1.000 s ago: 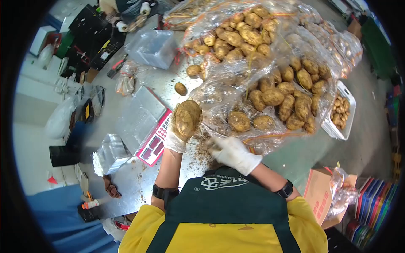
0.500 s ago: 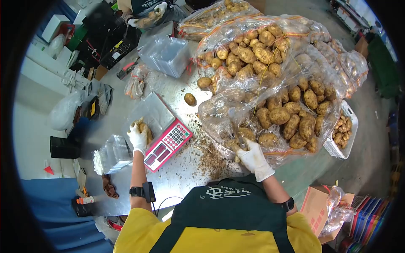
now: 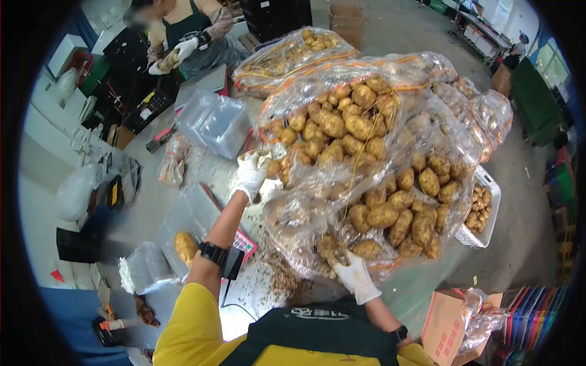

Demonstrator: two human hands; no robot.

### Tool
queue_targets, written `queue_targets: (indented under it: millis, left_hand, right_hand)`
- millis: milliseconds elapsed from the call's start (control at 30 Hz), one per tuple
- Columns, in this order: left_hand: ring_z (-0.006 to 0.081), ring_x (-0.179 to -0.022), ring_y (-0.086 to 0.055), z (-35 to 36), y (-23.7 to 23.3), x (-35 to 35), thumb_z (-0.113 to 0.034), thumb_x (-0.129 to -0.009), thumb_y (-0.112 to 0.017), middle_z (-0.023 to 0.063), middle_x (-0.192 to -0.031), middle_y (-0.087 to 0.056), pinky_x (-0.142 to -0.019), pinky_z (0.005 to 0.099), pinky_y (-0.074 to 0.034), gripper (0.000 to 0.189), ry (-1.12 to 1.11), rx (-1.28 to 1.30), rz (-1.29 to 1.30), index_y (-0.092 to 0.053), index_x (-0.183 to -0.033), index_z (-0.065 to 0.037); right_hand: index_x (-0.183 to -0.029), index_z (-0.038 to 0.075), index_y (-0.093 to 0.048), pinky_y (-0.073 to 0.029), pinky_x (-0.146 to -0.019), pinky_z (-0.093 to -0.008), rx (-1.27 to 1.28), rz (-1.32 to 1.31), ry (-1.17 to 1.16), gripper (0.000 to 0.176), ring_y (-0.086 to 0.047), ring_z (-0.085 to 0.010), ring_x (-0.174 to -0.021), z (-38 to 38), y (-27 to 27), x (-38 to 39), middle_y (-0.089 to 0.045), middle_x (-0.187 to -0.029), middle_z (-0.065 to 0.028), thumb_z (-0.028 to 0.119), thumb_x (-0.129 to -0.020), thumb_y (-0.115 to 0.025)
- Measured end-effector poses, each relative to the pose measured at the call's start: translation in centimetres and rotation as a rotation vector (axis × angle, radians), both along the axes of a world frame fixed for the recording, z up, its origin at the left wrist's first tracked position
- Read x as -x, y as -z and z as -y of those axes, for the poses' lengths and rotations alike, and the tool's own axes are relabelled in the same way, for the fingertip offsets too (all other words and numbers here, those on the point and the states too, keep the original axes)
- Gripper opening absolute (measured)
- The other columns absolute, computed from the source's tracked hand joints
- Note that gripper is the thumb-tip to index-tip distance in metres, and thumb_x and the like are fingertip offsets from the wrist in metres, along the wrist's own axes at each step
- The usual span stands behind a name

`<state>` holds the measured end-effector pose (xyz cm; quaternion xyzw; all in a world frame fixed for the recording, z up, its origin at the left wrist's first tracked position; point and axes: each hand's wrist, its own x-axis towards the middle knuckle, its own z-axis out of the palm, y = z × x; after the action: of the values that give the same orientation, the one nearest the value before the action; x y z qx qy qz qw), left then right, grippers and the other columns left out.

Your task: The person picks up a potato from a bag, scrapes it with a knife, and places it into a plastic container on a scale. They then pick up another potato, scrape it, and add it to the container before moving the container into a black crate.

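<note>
A metal desk (image 3: 149,201) carries loose soil near the frame's center. Right hand (image 3: 356,277), lower center: fingers part-curled among potatoes at the open bag (image 3: 293,250); hold cannot be confirmed. One potato (image 3: 185,247) lies in the clear tray (image 3: 174,216) beside the left forearm, lower left. Left hand (image 3: 250,175), center: fingers bent; hold likewise unconfirmed. Close fingers fully before lifting; keep forearms off the tray. Clear containers (image 3: 213,125) stand beyond, upper left.
</note>
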<state>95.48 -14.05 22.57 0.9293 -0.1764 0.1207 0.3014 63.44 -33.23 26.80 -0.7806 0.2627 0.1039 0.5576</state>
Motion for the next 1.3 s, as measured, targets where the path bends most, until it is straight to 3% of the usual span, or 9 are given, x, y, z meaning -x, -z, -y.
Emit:
queue_targets:
  millis: [167, 267, 367, 500, 600, 700, 800, 1033, 1300]
  left_hand:
    - [0.0325, -0.101, -0.059, 9.2, 9.1, -11.9, -0.026, -0.083, -0.064, 0.017, -0.106, -0.064, -0.089, 0.0357, -0.046, 0.036, 0.213, 0.284, -0.301, -0.061, -0.113, -0.007]
    - [0.0187, -0.104, -0.056, 16.2, 3.8, -10.7, -0.016, -0.078, -0.072, 0.0129, -0.116, -0.06, -0.091, 0.0296, -0.044, 0.056, 0.456, 0.598, -0.591, -0.049, -0.128, -0.004]
    - [0.0204, -0.109, -0.055, 20.0, 0.9, -9.8, -0.012, -0.079, -0.072, 0.0127, -0.118, -0.059, -0.094, 0.0313, -0.045, 0.052, 0.353, 0.215, -0.561, -0.051, -0.126, -0.006]
    - [0.0207, -0.106, -0.058, 19.6, 2.8, -11.8, -0.003, -0.076, -0.073, 0.0129, -0.117, -0.06, -0.094, 0.0319, -0.047, 0.053, 0.38, 0.844, -1.001, -0.05, -0.125, -0.002]
    - [0.019, -0.099, -0.062, 16.7, -0.1, -9.7, 0.004, -0.074, -0.072, 0.0109, -0.113, -0.062, -0.09, 0.0291, -0.051, 0.055, 0.466, 0.821, -0.834, -0.049, -0.124, 0.002]
    - [0.0186, -0.1, -0.061, 12.7, -3.7, -6.0, 0.003, -0.074, -0.072, 0.0112, -0.114, -0.062, -0.087, 0.0284, -0.052, 0.054, 0.422, 1.112, -0.924, -0.05, -0.124, 0.001]
    - [0.0189, -0.099, -0.062, 8.6, -5.4, -1.6, 0.003, -0.074, -0.073, 0.0112, -0.114, -0.062, -0.086, 0.0293, -0.052, 0.055, 0.248, 0.97, -1.067, -0.051, -0.124, 0.0]
    - [0.0199, -0.114, -0.053, 7.4, -6.1, 10.4, 0.003, -0.066, -0.079, 0.0089, -0.125, -0.053, -0.096, 0.0337, -0.047, 0.075, 0.49, 1.026, -0.924, -0.041, -0.131, -0.002]
    - [0.0256, -0.116, -0.053, 6.2, -8.3, 20.9, -0.006, -0.078, -0.067, 0.0114, -0.131, -0.05, -0.093, 0.0394, -0.05, 0.065, 0.41, 1.381, -1.521, -0.038, -0.136, -0.003]
  right_hand:
    - [-0.11, -0.002, -0.062, -0.047, -0.06, -0.0271, -0.04, -0.069, 0.14, 0.036, -0.056, -0.0086, -0.066, 2.3, 3.2, -0.3, -0.067, -0.079, -0.0062, 0.023, -0.084, -0.067]
    - [-0.107, 0.0, -0.062, -0.046, -0.057, -0.0265, -0.141, -0.04, 0.225, 0.032, -0.056, -0.0091, -0.063, 3.0, 6.8, -0.5, -0.066, -0.072, -0.0059, 0.023, -0.086, -0.066]
    - [-0.102, -0.001, -0.063, -0.048, -0.064, -0.0291, -0.307, -0.171, 0.27, 0.032, -0.06, -0.0131, -0.066, 3.1, 5.3, -2.3, -0.066, -0.07, -0.0088, 0.026, -0.086, -0.065]
    - [-0.104, 0.003, -0.064, -0.048, -0.064, -0.03, -0.19, -0.136, 0.209, 0.029, -0.06, -0.0138, -0.065, 3.2, 5.7, -2.9, -0.066, -0.07, -0.0084, 0.026, -0.086, -0.064]
    - [-0.105, 0.003, -0.064, -0.048, -0.065, -0.0309, -0.148, -0.095, 0.204, 0.03, -0.061, -0.0161, -0.066, 3.7, 4.1, -3.8, -0.067, -0.073, -0.0098, 0.026, -0.085, -0.064]
    - [-0.108, 0.002, -0.064, -0.049, -0.067, -0.0319, -0.149, -0.112, 0.218, 0.034, -0.063, -0.0184, -0.069, 4.1, 4.0, -3.3, -0.067, -0.077, -0.0117, 0.027, -0.085, -0.065]
    - [-0.111, 0.001, -0.062, -0.049, -0.068, -0.0323, -0.084, -0.1, 0.225, 0.039, -0.064, -0.0188, -0.072, 3.9, 2.7, -3.4, -0.068, -0.081, -0.0139, 0.029, -0.083, -0.066]
    - [-0.109, 0.001, -0.062, -0.047, -0.058, -0.0289, -0.192, 0.112, 0.262, 0.033, -0.058, -0.0118, -0.06, 2.7, -1.2, -3.7, -0.065, -0.068, -0.008, 0.025, -0.086, -0.064]
    - [-0.115, 0.003, -0.057, -0.038, -0.048, -0.0203, -0.434, 0.398, 0.47, 0.03, -0.05, -0.0035, -0.056, 1.4, -3.9, -1.2, -0.063, -0.072, 0.0009, 0.015, -0.088, -0.064]
